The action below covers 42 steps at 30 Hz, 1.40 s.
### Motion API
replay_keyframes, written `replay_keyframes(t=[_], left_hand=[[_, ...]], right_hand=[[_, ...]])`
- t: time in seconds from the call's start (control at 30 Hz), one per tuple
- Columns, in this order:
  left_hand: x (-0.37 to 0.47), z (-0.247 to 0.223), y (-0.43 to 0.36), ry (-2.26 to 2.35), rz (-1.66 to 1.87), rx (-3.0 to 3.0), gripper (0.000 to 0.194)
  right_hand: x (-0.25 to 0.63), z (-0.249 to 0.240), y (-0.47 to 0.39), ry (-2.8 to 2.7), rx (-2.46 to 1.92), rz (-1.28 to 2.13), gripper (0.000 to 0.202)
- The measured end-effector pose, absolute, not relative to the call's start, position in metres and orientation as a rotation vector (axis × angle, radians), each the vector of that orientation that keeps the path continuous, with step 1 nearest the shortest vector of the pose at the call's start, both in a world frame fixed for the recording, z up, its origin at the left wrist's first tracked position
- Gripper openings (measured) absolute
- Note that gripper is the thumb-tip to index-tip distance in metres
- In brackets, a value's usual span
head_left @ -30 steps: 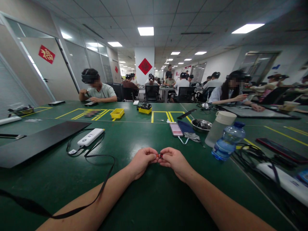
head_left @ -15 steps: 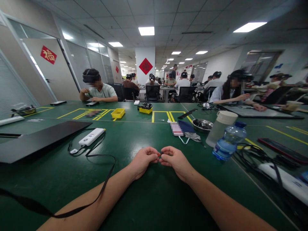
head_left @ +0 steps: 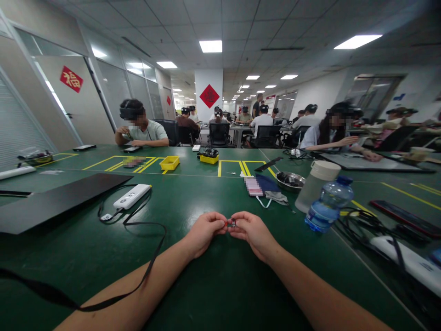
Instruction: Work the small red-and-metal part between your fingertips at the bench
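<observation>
My left hand (head_left: 206,233) and my right hand (head_left: 253,234) meet fingertip to fingertip above the green table (head_left: 206,294). Between the left thumb and fingers is a small red piece (head_left: 226,223), mostly covered by the fingers. The right thumb and fingers pinch a small dark and silvery piece (head_left: 233,222), right beside the red one. Both pieces are too small to name, and whether they are joined cannot be seen.
A white power bank (head_left: 132,196) with a black cable and a dark panel (head_left: 62,197) lie left. Rightward stand a water bottle (head_left: 329,202), a pale cup (head_left: 315,186) and a metal bowl (head_left: 290,180). Yellow trays (head_left: 170,162) are farther back. People sit across the table.
The small dark and silvery piece now shows between my right fingertips, and less of the red piece is visible. Both hands stay in nearly the same place.
</observation>
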<state>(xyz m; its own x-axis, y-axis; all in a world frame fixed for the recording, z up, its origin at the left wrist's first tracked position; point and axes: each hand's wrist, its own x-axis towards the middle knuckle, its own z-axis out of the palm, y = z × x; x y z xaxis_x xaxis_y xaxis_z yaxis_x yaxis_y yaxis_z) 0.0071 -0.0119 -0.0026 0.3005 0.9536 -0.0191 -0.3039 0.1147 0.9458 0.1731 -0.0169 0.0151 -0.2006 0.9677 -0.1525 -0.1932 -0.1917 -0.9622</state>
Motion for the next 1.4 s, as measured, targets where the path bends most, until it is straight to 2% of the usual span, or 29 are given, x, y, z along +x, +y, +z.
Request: replay_keyframes(t=[0.67, 1.0, 1.4], left_hand=[[0.0085, -0.0017, -0.0135, 0.828, 1.079, 1.111, 0.015], [0.0094, -0.0022, -0.0119, 0.808, 1.081, 1.037, 0.021], [0.0089, -0.0015, -0.0138, 0.854, 1.103, 1.145, 0.017]], right_hand=[[0.1734, 0.0150, -0.0180, -1.224, -1.117, 1.472, 0.023], [0.1742, 0.0133, -0.0155, -1.153, -1.092, 1.515, 0.018], [0.1733, 0.0176, -0.0191, -1.167, -1.126, 1.503, 0.020]])
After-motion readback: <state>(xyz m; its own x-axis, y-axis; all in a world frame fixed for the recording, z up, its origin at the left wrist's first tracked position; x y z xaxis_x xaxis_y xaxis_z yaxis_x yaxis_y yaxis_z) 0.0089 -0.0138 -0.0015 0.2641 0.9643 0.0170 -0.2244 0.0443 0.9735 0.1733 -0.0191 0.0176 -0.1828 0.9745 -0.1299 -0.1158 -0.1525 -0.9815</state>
